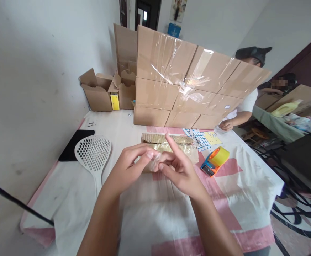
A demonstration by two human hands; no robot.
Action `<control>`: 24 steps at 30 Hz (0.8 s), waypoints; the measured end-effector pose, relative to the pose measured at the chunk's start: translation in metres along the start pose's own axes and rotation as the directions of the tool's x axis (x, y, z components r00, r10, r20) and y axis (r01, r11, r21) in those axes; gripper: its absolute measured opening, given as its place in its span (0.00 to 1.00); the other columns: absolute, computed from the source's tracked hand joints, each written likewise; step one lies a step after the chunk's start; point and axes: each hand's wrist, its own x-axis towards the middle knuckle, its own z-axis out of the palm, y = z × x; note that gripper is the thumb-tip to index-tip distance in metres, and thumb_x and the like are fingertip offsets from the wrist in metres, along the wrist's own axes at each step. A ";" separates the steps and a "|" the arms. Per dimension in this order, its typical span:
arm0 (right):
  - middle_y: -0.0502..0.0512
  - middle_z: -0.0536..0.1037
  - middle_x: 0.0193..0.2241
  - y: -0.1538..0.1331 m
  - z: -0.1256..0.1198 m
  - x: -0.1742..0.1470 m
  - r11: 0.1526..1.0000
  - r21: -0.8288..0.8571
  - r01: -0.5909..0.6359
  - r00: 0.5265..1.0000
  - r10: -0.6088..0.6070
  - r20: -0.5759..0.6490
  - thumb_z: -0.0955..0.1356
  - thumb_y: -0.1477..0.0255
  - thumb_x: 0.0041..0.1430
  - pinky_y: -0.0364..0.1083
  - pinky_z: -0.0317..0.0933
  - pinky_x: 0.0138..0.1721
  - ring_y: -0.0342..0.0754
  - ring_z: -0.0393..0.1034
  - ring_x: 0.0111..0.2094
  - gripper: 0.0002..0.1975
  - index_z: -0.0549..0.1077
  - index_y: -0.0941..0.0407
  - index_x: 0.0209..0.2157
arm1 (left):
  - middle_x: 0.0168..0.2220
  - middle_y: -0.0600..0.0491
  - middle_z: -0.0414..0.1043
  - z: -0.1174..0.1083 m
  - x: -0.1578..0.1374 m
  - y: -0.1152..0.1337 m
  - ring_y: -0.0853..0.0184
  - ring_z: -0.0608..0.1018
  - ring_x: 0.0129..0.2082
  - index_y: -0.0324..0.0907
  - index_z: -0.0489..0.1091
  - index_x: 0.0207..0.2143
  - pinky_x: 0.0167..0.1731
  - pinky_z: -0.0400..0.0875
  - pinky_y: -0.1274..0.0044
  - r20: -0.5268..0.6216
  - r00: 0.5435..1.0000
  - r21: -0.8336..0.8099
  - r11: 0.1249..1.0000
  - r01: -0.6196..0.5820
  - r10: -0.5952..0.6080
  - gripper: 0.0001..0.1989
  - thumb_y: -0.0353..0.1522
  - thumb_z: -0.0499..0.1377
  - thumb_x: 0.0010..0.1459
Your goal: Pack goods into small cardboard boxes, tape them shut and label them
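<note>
In front of me, my left hand (pixel 134 165) and my right hand (pixel 179 170) meet over the table. Between them is a crumpled bit of clear film (pixel 154 162), which looks like tape. The left thumb and fingers close on one side of it. My right thumb and curled fingers pinch the other side, while the right index finger points up. Just behind the hands lies a small corrugated cardboard package (pixel 168 139) with shiny clear tape over it, partly covered by my fingers. An orange and blue tape dispenser (pixel 214 161) with a yellowish roll rests to the right.
A wall of stacked, film-wrapped cardboard boxes (pixel 158 94) rises at the back. Open cartons (pixel 96 92) stand left of it. A white perforated skimmer (pixel 93 153) and a black flat object (pixel 75 144) lie at left. Another person's hand (pixel 226 125) touches the table's far right edge.
</note>
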 end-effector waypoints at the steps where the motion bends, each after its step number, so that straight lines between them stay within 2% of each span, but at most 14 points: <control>1: 0.48 0.77 0.34 0.000 0.000 -0.001 1.000 -0.018 -0.014 1.000 0.014 0.019 0.69 0.72 0.68 0.46 0.70 0.37 0.46 0.75 0.37 0.34 0.56 0.39 0.70 | 0.34 0.53 0.78 -0.001 -0.001 -0.001 0.65 0.78 0.36 0.45 0.77 0.36 0.40 0.71 0.72 0.002 1.000 -0.020 1.000 0.020 -0.020 0.18 0.44 0.53 0.70; 3: 0.47 0.77 0.33 0.000 0.002 -0.003 0.999 -0.033 -0.030 0.999 0.030 0.013 0.68 0.73 0.67 0.49 0.70 0.41 0.46 0.76 0.37 0.40 0.48 0.37 0.73 | 0.34 0.53 0.79 -0.003 -0.002 -0.002 0.64 0.78 0.36 0.46 0.78 0.38 0.40 0.71 0.72 0.022 0.999 -0.047 0.998 0.046 -0.045 0.17 0.44 0.55 0.68; 6: 0.47 0.77 0.33 -0.001 0.006 -0.004 0.997 -0.023 -0.069 0.996 0.067 -0.065 0.68 0.74 0.67 0.46 0.69 0.35 0.46 0.74 0.36 0.42 0.46 0.37 0.74 | 0.32 0.54 0.78 -0.007 -0.004 0.000 0.65 0.77 0.35 0.45 0.77 0.33 0.38 0.70 0.73 0.049 0.998 -0.002 0.999 0.050 -0.050 0.12 0.41 0.58 0.66; 10: 0.49 0.77 0.32 -0.003 0.009 -0.004 0.993 0.000 -0.115 0.980 0.113 -0.164 0.70 0.73 0.64 0.41 0.62 0.23 0.44 0.71 0.31 0.37 0.56 0.42 0.70 | 0.29 0.57 0.76 -0.011 -0.006 0.006 0.69 0.75 0.31 0.45 0.75 0.29 0.34 0.67 0.76 0.030 0.999 0.099 0.995 0.025 -0.029 0.08 0.35 0.61 0.63; 14: 0.48 0.78 0.31 -0.003 0.012 -0.006 0.989 0.053 -0.142 0.958 0.150 -0.245 0.71 0.72 0.63 0.39 0.61 0.20 0.43 0.72 0.29 0.30 0.62 0.46 0.64 | 0.29 0.58 0.75 -0.010 -0.009 0.008 0.69 0.75 0.31 0.47 0.76 0.31 0.33 0.67 0.76 -0.001 1.000 0.169 0.986 0.004 -0.004 0.05 0.34 0.62 0.61; 17: 0.50 0.81 0.33 -0.002 0.015 -0.008 0.982 0.062 -0.178 0.944 0.188 -0.270 0.73 0.68 0.61 0.39 0.62 0.20 0.43 0.72 0.26 0.29 0.63 0.47 0.62 | 0.29 0.57 0.75 -0.006 -0.010 0.007 0.70 0.74 0.31 0.47 0.76 0.29 0.28 0.64 0.77 -0.053 0.999 0.257 0.966 0.015 -0.002 0.08 0.34 0.60 0.63; 21: 0.56 0.84 0.40 -0.001 0.013 -0.011 0.972 0.089 -0.217 0.917 0.234 -0.324 0.74 0.63 0.59 0.42 0.59 0.15 0.39 0.64 0.17 0.27 0.68 0.50 0.58 | 0.28 0.58 0.72 -0.005 -0.011 0.007 0.70 0.72 0.30 0.46 0.72 0.29 0.26 0.61 0.77 -0.125 0.990 0.350 0.937 -0.011 0.058 0.09 0.33 0.59 0.64; 24: 0.60 0.85 0.44 -0.004 0.001 -0.012 0.988 0.026 -0.150 0.875 0.145 -0.461 0.74 0.61 0.59 0.43 0.51 0.14 0.36 0.56 0.13 0.20 0.74 0.52 0.52 | 0.26 0.59 0.68 -0.014 -0.014 0.007 0.70 0.70 0.29 0.45 0.67 0.26 0.29 0.62 0.76 -0.241 0.967 0.410 0.912 0.024 0.083 0.10 0.30 0.58 0.63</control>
